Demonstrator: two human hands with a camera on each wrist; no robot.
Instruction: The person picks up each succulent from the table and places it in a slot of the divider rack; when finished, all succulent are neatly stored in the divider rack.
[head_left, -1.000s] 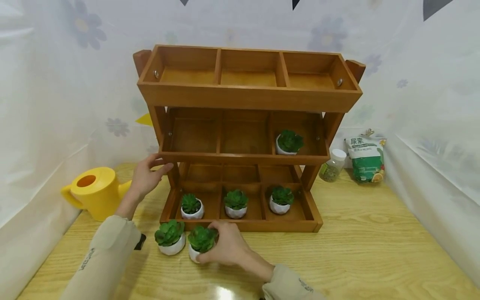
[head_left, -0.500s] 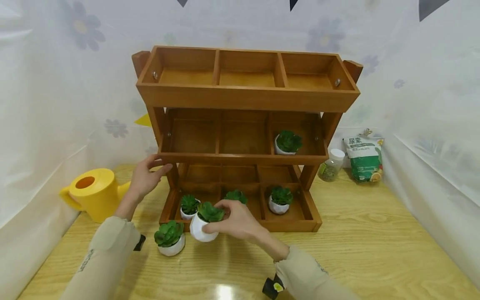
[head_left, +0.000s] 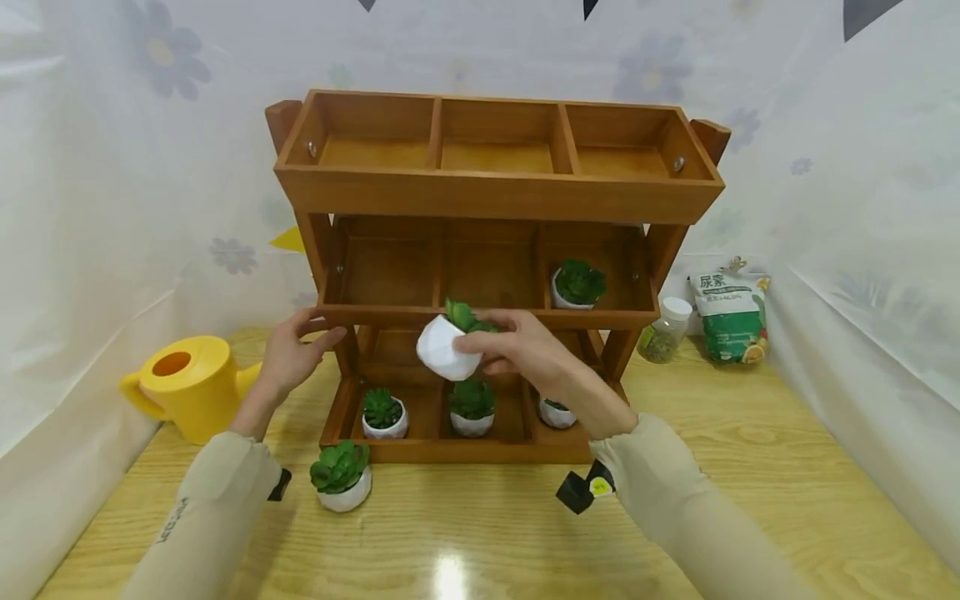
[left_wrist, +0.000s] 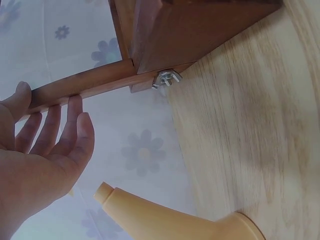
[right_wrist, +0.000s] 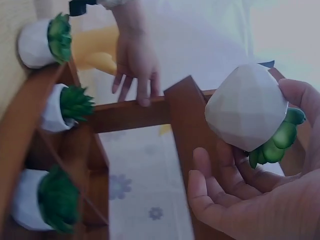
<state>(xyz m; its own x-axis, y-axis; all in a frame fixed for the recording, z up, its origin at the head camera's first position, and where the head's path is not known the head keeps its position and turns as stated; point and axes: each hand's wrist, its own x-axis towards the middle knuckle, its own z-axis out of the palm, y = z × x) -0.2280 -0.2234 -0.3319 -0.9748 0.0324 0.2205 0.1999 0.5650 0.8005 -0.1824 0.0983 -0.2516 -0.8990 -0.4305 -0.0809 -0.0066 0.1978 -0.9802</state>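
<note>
My right hand (head_left: pixel 536 346) pinches a potted succulent by its white faceted pot (head_left: pixel 447 348). The pot is tilted in front of the middle tier, its green leaves partly behind my fingers. In the right wrist view the white pot (right_wrist: pixel 247 107) sits between thumb and fingers. My left hand (head_left: pixel 295 350) holds the left post of the wooden plant shelf (head_left: pixel 495 193); the left wrist view shows thumb and fingertips on opposite sides of that post (left_wrist: pixel 85 82). Another succulent (head_left: pixel 341 475) stands on the table before the shelf, at its left.
On the bottom tier sit three succulents, one (head_left: pixel 384 414) at left; another (head_left: pixel 576 284) is in the middle tier's right compartment. A yellow watering can (head_left: pixel 197 387) stands left. At right are a lidded jar (head_left: pixel 664 331) and a green-white bag (head_left: pixel 731 317).
My right hand has lifted the succulent off the table, carried it up and rightward, and tilted it before the shelf. The left hand keeps its place on the post.
</note>
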